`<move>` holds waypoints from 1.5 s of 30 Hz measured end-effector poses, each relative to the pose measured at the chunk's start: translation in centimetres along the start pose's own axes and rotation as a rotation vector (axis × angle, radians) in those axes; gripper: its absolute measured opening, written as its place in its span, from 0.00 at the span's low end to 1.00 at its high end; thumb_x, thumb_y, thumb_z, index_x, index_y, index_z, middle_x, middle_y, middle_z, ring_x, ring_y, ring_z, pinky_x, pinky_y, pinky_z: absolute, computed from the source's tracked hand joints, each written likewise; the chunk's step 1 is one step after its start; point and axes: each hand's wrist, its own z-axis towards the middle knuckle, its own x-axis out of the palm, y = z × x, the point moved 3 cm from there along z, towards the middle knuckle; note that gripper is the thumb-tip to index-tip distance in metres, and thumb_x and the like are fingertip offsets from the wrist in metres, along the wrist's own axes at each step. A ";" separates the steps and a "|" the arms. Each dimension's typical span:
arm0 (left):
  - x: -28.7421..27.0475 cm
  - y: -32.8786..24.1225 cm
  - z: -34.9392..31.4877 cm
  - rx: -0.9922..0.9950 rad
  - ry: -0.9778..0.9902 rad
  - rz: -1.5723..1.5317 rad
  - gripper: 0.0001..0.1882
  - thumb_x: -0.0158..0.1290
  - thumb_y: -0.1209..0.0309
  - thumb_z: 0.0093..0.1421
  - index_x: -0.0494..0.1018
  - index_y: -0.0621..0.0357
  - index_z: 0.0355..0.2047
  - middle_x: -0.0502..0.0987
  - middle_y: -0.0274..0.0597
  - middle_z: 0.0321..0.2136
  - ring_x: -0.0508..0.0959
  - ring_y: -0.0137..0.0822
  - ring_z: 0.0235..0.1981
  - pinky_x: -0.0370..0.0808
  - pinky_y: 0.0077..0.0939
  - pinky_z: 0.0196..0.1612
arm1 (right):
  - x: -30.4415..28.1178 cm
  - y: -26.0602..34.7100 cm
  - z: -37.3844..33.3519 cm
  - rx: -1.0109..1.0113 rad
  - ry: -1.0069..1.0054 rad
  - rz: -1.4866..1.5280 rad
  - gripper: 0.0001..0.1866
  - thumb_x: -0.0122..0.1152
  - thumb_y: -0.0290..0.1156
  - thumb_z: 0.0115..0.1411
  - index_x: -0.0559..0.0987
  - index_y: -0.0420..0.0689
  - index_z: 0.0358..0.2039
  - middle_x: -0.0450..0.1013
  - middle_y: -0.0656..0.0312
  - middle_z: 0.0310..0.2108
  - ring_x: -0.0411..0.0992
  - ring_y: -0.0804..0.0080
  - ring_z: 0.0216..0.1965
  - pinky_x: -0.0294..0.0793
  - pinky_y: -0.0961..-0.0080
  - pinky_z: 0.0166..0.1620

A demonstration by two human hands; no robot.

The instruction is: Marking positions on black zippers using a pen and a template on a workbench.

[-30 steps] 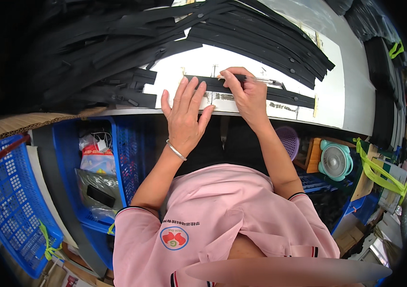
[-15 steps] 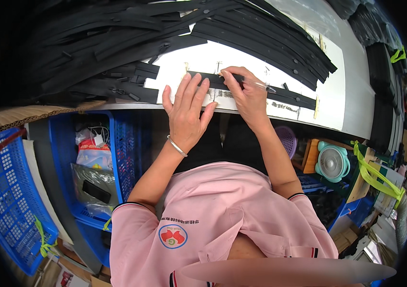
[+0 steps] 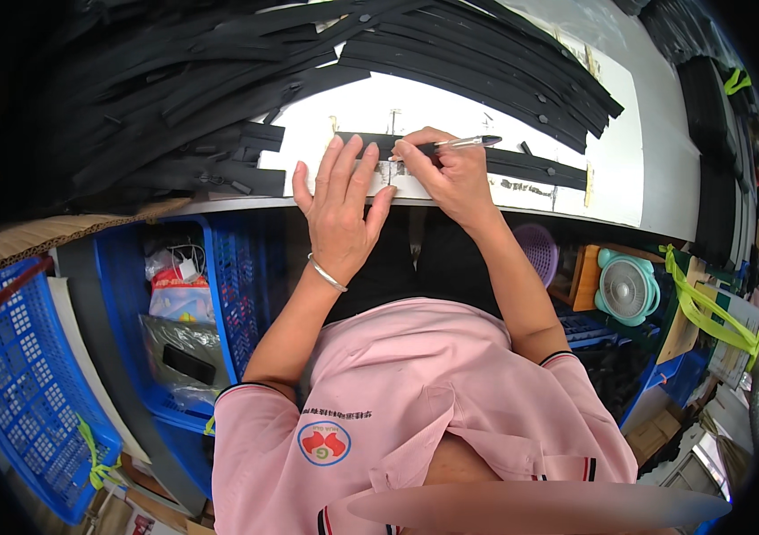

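I find the black strip (image 3: pixel 531 167) lying lengthwise on the white board (image 3: pixel 618 196), near the edge of the surface (image 3: pixel 667 192) closest to the body, with its right-hand stretch exposed and its left part partly covered by the hands. The left hand (image 3: pixel 340 192) is spread and grips nothing; its fingertips rest at the strip toward the left end. The right hand (image 3: pixel 452 183) is closed around a pen (image 3: pixel 470 142), whose clear barrel projects to the right above the strip; a small pale tip shows at the fingertips, too small for me to identify. My assessment of the strip is as follows: it appears to be thin, matte fabric, so I rate it light, soft along its length and not fragile. It should bend readily and could slide or skew on the smooth board if pressed at one point only. A small dark round piece (image 3: pixel 550 169) on the right-hand stretch looks harder than the fabric and may make that spot slightly raised. For holding it down, I judge flat fingertips near an end to be sound; for lifting, I would pinch the exposed right end across its width, clear of the round piece. Similar strips (image 3: pixel 486 76) lie layered on the far part of the board, where edges could catch on one another.
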 end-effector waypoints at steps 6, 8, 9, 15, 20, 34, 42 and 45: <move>0.0 0.0 0.0 -0.002 0.014 -0.011 0.29 0.65 0.62 0.60 0.76 0.53 0.61 0.74 0.39 0.62 0.66 0.41 0.69 0.43 0.54 0.72 | -1.0 0.1 -0.3 -0.074 0.010 0.050 0.07 0.62 0.24 0.66 0.85 0.35 0.34 0.83 0.62 0.29 0.75 0.83 0.27 0.72 0.84 0.29; 0.0 0.2 -0.1 0.003 0.015 -0.018 0.29 0.65 0.63 0.60 0.75 0.53 0.61 0.73 0.40 0.62 0.66 0.42 0.69 0.43 0.54 0.72 | -2.7 0.2 -1.2 0.007 -0.147 0.130 0.07 0.64 0.24 0.64 0.85 0.35 0.29 0.83 0.62 0.30 0.75 0.80 0.20 0.69 0.80 0.24; 0.0 0.2 -0.1 0.006 0.013 -0.016 0.29 0.65 0.63 0.60 0.75 0.53 0.62 0.73 0.40 0.63 0.66 0.42 0.69 0.43 0.54 0.72 | -4.0 0.4 -1.7 0.000 -0.231 0.146 0.08 0.63 0.23 0.65 0.85 0.34 0.29 0.83 0.64 0.28 0.74 0.84 0.22 0.69 0.82 0.25; -0.1 0.2 0.0 0.026 0.016 -0.002 0.30 0.65 0.64 0.61 0.74 0.53 0.63 0.73 0.42 0.64 0.65 0.44 0.70 0.43 0.53 0.72 | -8.1 -2.4 -3.6 0.113 -0.412 -0.072 0.11 0.62 0.24 0.67 0.83 0.32 0.28 0.82 0.65 0.28 0.68 0.87 0.19 0.61 0.82 0.22; -0.1 0.2 0.0 0.022 0.038 0.002 0.29 0.64 0.65 0.62 0.73 0.53 0.64 0.72 0.41 0.65 0.64 0.43 0.71 0.43 0.53 0.73 | -8.1 -2.7 -3.5 0.089 -0.419 -0.073 0.13 0.62 0.25 0.67 0.81 0.30 0.27 0.82 0.63 0.30 0.68 0.86 0.18 0.61 0.81 0.22; 1.7 -7.0 3.7 0.121 -0.024 -0.388 0.22 0.65 0.73 0.58 0.80 0.57 0.54 0.79 0.45 0.54 0.77 0.46 0.55 0.69 0.42 0.61 | -7.9 -2.2 -3.3 0.036 -0.376 -0.149 0.10 0.63 0.23 0.65 0.80 0.30 0.27 0.82 0.60 0.31 0.72 0.79 0.20 0.67 0.79 0.23; 4.5 -7.7 5.3 0.108 -0.032 -0.342 0.08 0.66 0.76 0.55 0.82 0.57 0.35 0.80 0.36 0.38 0.77 0.39 0.40 0.69 0.34 0.45 | -8.1 -2.6 -3.7 0.076 -0.413 0.014 0.10 0.63 0.24 0.65 0.82 0.32 0.27 0.81 0.62 0.27 0.73 0.80 0.22 0.69 0.79 0.26; 4.5 -7.8 5.3 0.104 -0.041 -0.342 0.07 0.66 0.76 0.54 0.82 0.57 0.34 0.79 0.35 0.37 0.76 0.38 0.39 0.68 0.34 0.45 | -8.2 -2.8 -3.9 -0.007 -0.288 0.013 0.10 0.60 0.23 0.67 0.82 0.31 0.30 0.81 0.60 0.27 0.75 0.80 0.26 0.71 0.81 0.30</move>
